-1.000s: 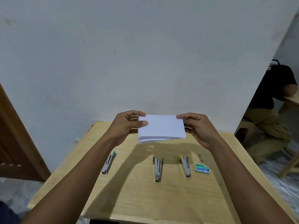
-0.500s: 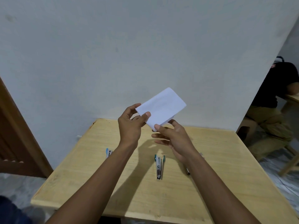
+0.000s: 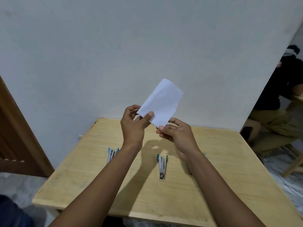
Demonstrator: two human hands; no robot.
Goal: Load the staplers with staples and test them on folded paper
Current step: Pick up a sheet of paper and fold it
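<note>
Broadly, a plain pale wall (image 3: 114, 54) fills the upper part of the view, and a light wooden desk (image 3: 221, 185) stands against its foot. A brown wooden door (image 3: 14, 136) shows at the left edge. At the right edge, past the wall's corner, another person (image 3: 278, 104) in a dark top sits on a wooden seat over a pale patterned floor (image 3: 282, 177).

Two bare forearms reach forward over the desk and cast a dark shadow on its middle. Between them the folded paper (image 3: 164, 102) is held up in the air above the far part of the desk, well clear of the surface. It is white, tilted, with its long sides rising up and to the right in front of the wall.

The left hand (image 3: 132, 126) pinches the paper's lower left corner, thumb on the near face and curled fingers behind. The right hand (image 3: 180, 136) pinches the paper's bottom corner between thumb and forefinger, its other fingers curled below.

On the desk, the middle stapler (image 3: 162, 166), silver with green at its far end, lies lengthwise between the two forearms, touched by neither hand. The left stapler (image 3: 111, 154), silver with blue at its far end, lies well apart from it, its near part hidden by the left forearm.
</note>
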